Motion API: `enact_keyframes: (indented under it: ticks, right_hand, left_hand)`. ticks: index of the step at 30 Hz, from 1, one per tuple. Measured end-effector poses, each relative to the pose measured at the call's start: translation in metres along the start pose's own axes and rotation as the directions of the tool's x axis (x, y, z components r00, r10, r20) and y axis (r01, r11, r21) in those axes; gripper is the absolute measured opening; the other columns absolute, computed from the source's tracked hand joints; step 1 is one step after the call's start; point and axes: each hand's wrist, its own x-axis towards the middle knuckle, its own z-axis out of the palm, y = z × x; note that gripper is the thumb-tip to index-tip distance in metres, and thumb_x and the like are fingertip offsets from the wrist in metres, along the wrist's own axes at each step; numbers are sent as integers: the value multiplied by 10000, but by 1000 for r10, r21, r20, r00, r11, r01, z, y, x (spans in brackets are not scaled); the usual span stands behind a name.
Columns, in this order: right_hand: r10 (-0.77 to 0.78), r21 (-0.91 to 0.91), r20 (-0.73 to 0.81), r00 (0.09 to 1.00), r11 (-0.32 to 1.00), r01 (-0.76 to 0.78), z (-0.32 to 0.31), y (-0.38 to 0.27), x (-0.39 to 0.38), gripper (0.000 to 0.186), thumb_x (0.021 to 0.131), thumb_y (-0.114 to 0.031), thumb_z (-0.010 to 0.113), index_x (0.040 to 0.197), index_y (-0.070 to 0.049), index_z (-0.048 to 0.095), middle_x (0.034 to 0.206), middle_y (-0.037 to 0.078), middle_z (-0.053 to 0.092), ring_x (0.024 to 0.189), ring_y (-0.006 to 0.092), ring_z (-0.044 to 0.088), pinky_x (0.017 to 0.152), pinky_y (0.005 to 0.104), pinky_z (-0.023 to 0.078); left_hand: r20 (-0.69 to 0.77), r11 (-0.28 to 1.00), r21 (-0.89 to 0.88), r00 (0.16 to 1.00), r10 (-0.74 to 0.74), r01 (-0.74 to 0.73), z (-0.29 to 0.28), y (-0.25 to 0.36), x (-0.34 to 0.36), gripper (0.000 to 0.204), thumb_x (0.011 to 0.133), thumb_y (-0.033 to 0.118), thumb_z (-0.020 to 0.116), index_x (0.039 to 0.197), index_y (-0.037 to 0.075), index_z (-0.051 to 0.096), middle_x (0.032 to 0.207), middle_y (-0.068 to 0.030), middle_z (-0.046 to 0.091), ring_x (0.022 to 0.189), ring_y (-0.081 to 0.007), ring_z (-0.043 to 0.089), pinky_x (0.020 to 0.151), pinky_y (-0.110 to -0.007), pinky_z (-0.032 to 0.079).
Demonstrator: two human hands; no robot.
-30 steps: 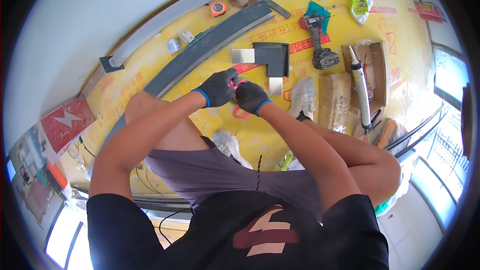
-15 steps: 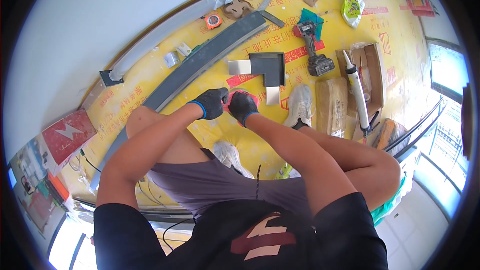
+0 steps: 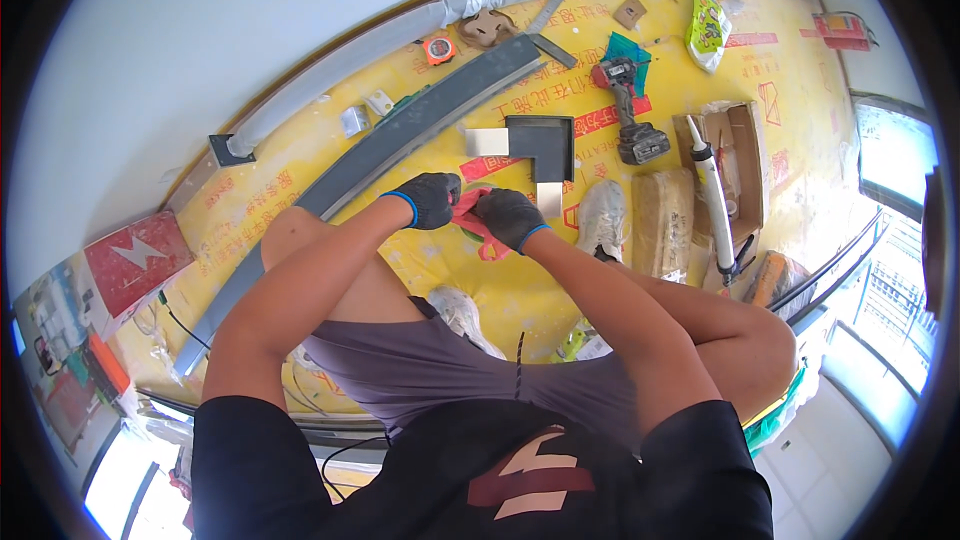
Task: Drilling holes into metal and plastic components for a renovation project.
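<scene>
Both gloved hands, left hand (image 3: 432,200) and right hand (image 3: 510,218), clamped on pink rag (image 3: 477,223), near L-shaped grey corner piece (image 3: 545,145). Keep rag bunched tight, fingers clear of edges.

Gloves: dark knitted fabric with blue cuffs, matt, on left hand (image 3: 432,198) and right hand (image 3: 508,216).
Rag: crumpled pink cloth (image 3: 478,223), soft, matt, gripped between both gloved hands.
Floor covering: yellow protective sheet with red print (image 3: 330,175), smooth, faint sheen, dusted with white smears.
Long profile: grey strip (image 3: 400,135), metal-like, smooth, matt.
Corner piece: dark grey L-shaped part with pale bare ends (image 3: 540,145), satin.
Wall trim: pale moulding wrapped in clear plastic film (image 3: 400,40), glossy, wrinkled.
Drill: black and red plastic housing (image 3: 628,110), matt.
Box: open brown cardboard (image 3: 745,165), rough.
Shorts: grey woven cloth (image 3: 440,365), matt.
</scene>
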Motion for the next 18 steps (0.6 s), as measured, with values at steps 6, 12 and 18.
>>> enact_keyframes:
  ticks: [6, 12, 18]
  right_hand:
    - [314, 761, -142, 939, 641, -99, -48, 17, -29, 110, 857, -108, 722, 917, -22, 758, 844, 114, 759, 762, 168, 713, 707, 337, 567]
    - [492, 849, -162, 856, 511, -133, -115, 22, -11, 149, 831, -96, 769, 947, -1, 768, 847, 101, 762, 707, 127, 692, 680, 294, 561]
    - [703, 863, -91, 705, 409, -296, -64, 104, 28, 213, 780, -154, 796, 960, -40, 780, 874, 114, 782, 778, 194, 736, 748, 332, 575]
  left_hand:
    - [-493, 909, 212, 763, 417, -359, -20, 18, 13, 266, 848, 181, 716, 1085, 71, 663, 1132, -185, 668, 1015, -380, 650, 911, -452, 518]
    - [-707, 787, -119, 608, 361, -605, 0, 8, 103, 281, 904, 288, 690, 1089, 77, 679, 1038, -156, 685, 924, -347, 665, 835, -415, 547]
    - [-473, 562, -779, 850, -233, -279, 51, -41, 168, 175, 886, 190, 641, 946, 28, 668, 802, -90, 646, 641, -187, 600, 576, -337, 497]
